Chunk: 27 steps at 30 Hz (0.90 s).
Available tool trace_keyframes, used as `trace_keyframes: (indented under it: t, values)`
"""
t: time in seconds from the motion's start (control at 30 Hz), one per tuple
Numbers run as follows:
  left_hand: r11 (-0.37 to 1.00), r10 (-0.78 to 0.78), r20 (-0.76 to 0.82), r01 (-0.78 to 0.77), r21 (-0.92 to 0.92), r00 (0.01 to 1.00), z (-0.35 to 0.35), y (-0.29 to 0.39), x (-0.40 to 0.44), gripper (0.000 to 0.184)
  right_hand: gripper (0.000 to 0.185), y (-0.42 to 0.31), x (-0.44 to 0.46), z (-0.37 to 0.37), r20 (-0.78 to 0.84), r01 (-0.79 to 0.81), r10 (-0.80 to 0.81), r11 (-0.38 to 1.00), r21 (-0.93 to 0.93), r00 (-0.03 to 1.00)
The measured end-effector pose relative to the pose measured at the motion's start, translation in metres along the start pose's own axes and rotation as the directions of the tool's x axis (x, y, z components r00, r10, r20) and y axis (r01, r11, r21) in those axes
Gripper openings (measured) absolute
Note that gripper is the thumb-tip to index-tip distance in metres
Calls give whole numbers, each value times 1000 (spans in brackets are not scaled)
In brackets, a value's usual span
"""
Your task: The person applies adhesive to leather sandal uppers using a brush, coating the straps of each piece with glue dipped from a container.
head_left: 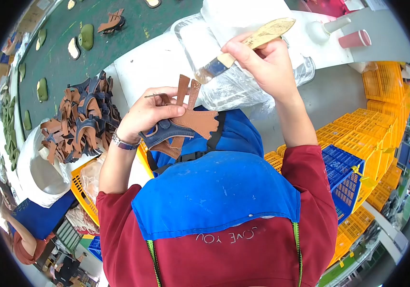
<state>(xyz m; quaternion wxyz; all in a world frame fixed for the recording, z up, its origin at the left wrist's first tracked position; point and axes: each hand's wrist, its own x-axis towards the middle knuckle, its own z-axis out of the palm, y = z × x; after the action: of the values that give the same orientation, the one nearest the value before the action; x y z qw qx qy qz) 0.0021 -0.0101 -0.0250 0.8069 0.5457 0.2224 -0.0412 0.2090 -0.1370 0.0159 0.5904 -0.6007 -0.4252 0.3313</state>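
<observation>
While the left hand [150, 114] pinches a brown upper [197, 123], right hand [268, 62] clasping brush [225, 59], white worktop [140, 71], green surface [138, 31], yellow crates [353, 138]

White tabletop [140, 71]: prob. rm btwn leather pile [83, 119] & plastic wrap [233, 90].

Under your left fingers [169, 112] you have a tan-brown upper [197, 123] with navy sections; left of them lies a brown-and-navy pile [83, 119] beside a dark green surface [140, 31]. Your right fingers [245, 55] hold a brush [269, 32] with a yellowish, dark-smudged handle, with yellow crates [348, 134] off to their right. Below both hands' fingers, your bright blue apron [214, 186] overlaps your maroon shirt [205, 260] with its pale lettering.
</observation>
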Motion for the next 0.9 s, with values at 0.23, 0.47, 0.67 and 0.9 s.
trace_keyframes:
  t: [0.23, 0.47, 0.67, 0.9]
  values:
    - [997, -70, 7, 70, -36, 998, 0, 0, 0, 34, 15, 22, 9, 2, 15, -35, 40, 962, -270, 999]
    - [999, -32, 5, 32, 9, 999, 4, 3, -1, 35, 14, 3, 11, 10, 115, 35, -17, 987, -157, 993]
    - [998, -38, -15, 37, -41, 999, 5, 2, -6, 36, 15, 14, 18, 10, 14, 27, -25, 987, -157, 1000]
    - [995, -100, -174, 98, -18, 980, -12, 5, -12, 36, 18, 2, 22, -1, -139, 107, -97, 992, 67, 986]
